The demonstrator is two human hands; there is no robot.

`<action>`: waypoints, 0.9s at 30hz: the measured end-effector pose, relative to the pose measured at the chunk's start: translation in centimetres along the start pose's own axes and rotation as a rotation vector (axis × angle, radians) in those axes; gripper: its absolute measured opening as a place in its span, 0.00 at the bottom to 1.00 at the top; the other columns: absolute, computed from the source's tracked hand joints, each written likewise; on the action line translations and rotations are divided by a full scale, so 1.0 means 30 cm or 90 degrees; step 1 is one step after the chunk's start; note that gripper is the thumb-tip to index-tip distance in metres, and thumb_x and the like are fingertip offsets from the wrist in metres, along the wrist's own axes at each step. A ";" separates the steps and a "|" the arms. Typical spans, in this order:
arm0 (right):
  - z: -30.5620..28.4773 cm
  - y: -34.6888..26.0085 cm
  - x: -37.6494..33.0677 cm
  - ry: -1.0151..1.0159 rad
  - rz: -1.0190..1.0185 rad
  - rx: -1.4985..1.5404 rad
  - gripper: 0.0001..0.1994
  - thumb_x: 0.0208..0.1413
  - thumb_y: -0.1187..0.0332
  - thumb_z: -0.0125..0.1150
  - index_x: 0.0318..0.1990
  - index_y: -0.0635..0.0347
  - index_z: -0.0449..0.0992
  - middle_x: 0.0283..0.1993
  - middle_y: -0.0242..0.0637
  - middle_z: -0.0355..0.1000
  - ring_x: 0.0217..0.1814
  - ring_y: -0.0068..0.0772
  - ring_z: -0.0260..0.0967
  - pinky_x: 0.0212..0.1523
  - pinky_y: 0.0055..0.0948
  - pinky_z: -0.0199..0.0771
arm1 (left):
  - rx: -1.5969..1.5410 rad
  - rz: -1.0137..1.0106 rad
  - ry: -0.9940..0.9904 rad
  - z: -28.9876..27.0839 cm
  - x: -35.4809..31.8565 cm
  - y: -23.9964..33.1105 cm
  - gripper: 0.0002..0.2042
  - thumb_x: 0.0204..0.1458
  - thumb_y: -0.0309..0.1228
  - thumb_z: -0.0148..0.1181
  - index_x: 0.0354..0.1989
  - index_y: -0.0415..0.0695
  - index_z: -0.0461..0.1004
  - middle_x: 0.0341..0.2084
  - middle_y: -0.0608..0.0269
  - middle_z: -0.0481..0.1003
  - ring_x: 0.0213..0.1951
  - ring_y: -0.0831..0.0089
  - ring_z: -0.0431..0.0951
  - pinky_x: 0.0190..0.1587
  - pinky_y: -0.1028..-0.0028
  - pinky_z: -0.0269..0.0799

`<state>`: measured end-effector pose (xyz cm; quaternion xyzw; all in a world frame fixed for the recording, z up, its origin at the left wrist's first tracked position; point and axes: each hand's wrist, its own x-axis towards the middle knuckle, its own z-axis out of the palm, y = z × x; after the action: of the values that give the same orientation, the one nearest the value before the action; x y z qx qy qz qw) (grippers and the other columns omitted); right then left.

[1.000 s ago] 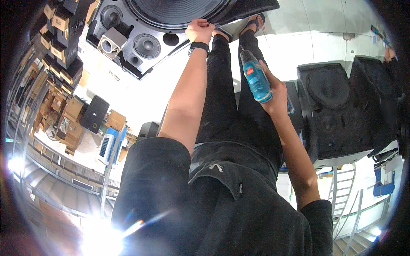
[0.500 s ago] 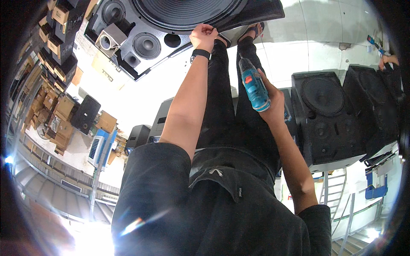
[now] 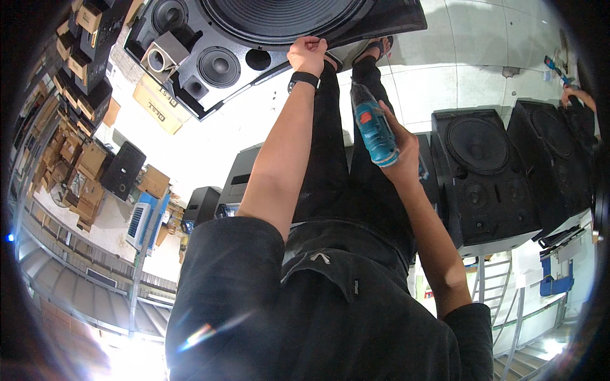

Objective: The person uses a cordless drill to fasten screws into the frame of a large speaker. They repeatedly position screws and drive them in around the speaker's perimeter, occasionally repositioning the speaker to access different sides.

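Observation:
A large black speaker cabinet lies face up at the top, with a big round woofer and smaller round drivers in its front. At the cabinet's near edge, just below the woofer's rim, my left hand has its fingers curled together in a pinch. Whatever may be between the fingertips is too small to make out. My right hand is wrapped round the grip of a teal cordless drill. The drill hangs over my legs, nose pointing up and slightly left, apart from the cabinet.
Two black speakers stand to the right, and another person's hand holds a similar teal drill beyond them. Flat cardboard, stacked boxes, a black speaker and a blue-white air cooler are at left.
My left hand has shifted slightly right along the cabinet's edge. The drill in my right hand has moved a little left, its nose tilting further left.

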<state>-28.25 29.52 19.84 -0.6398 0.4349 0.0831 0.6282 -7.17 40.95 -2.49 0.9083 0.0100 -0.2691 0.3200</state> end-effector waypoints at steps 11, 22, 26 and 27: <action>-0.006 -0.005 -0.012 0.005 0.003 -0.061 0.35 0.54 0.77 0.69 0.72 0.65 0.70 0.57 0.49 0.82 0.57 0.29 0.80 0.58 0.30 0.78 | -0.098 -0.260 -0.054 0.045 0.052 -0.041 0.16 0.49 0.38 0.69 0.37 0.37 0.88 0.27 0.54 0.86 0.31 0.66 0.87 0.39 0.68 0.82; -0.036 0.017 -0.013 0.038 -0.073 0.054 0.37 0.53 0.72 0.73 0.73 0.60 0.70 0.50 0.48 0.84 0.49 0.31 0.84 0.51 0.30 0.81 | -0.578 -0.413 -0.358 -0.225 -0.161 0.174 0.12 0.71 0.32 0.57 0.57 0.40 0.75 0.44 0.62 0.76 0.50 0.67 0.79 0.58 0.62 0.81; -0.052 0.005 -0.006 -0.008 -0.096 0.145 0.37 0.53 0.72 0.74 0.73 0.61 0.70 0.50 0.47 0.84 0.47 0.29 0.83 0.51 0.29 0.80 | -0.550 -0.391 -0.332 -0.281 -0.197 0.227 0.14 0.71 0.34 0.57 0.59 0.40 0.74 0.46 0.61 0.78 0.54 0.66 0.80 0.63 0.61 0.82; -0.051 0.002 -0.004 -0.017 -0.103 0.170 0.37 0.53 0.72 0.74 0.73 0.61 0.70 0.50 0.47 0.84 0.47 0.30 0.83 0.51 0.29 0.80 | -0.566 -0.397 -0.349 -0.290 -0.199 0.231 0.15 0.71 0.35 0.58 0.59 0.40 0.74 0.46 0.61 0.79 0.53 0.67 0.81 0.62 0.63 0.83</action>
<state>-29.03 28.23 20.18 -0.5819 0.3807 -0.0176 0.7184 -6.77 41.46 10.12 0.5396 0.3040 -0.5444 0.5657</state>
